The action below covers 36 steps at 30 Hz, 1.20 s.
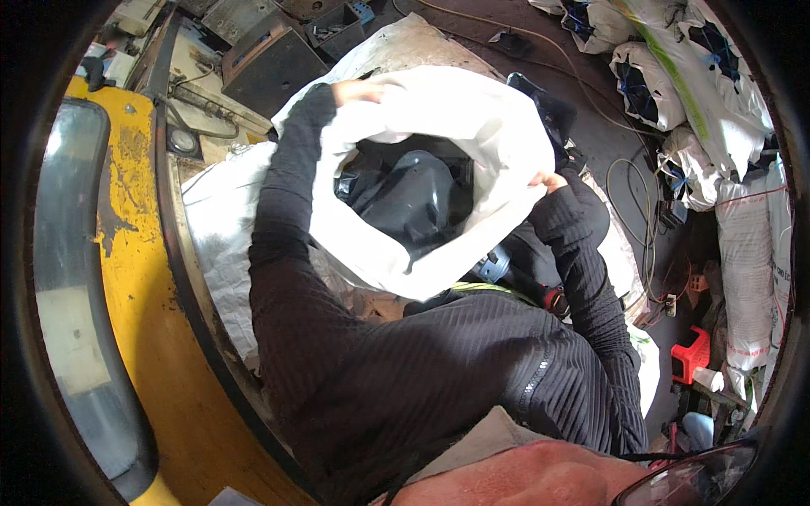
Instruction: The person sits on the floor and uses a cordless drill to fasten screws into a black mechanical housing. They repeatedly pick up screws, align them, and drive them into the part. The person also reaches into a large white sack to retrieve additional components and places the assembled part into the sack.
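1. White bag (513,190) is mid-frame in front of the torso, mouth wide open and facing up, rim rolled into a thick uneven cuff.
2. Inside: a big smooth black plastic piece (413,198), other dark bits around it, too shadowed to ID tbh.
3. L hand (359,91) is on the far-left part of the rim, fingers laid over the fabric. Can't tell if it's pinching, thumb's hidden.
4. R hand (550,181) is at the right side of the rim, fingers clamped on the edge, sleeve down to the knuckles or so.
5. Left side: scuffed yellow panel (135,211) w/ a long dark-framed window (76,278).
6. Right side: stuffed white sacks (645,84) up top, loose cable (629,190) on the floor, red plastic thing (692,356) next to a white cup (709,379) lower down.
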Motion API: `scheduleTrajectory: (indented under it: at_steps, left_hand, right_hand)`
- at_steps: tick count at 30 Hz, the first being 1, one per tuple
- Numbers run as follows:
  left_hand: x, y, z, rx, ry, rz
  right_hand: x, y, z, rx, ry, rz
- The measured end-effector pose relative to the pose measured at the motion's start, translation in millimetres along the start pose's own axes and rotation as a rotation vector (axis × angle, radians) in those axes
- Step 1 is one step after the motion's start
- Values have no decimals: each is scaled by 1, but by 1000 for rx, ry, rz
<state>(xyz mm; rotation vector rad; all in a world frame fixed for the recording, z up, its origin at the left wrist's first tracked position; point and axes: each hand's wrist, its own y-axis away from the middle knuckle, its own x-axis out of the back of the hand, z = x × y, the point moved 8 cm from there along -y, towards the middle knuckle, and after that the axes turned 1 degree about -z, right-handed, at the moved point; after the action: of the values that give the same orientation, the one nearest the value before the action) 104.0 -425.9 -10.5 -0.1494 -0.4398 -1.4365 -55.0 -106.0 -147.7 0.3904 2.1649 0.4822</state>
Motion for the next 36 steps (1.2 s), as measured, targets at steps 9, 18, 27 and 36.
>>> scheduleTrajectory:
  at_steps: [9,18,27,36]
  left_hand:
    - [55,61,72,231,-928,710]
    - [-145,104,81,216,-848,325]
    - [-67,114,164,-239,-520,1042]
    - [-89,132,210,-332,-697,746]
  right_hand:
    - [74,-116,-76,97,-330,327]
    - [0,-56,-63,183,-290,204]
    - [40,-116,-191,639,-134,63]
    - [-101,-29,-193,616,-243,-138]
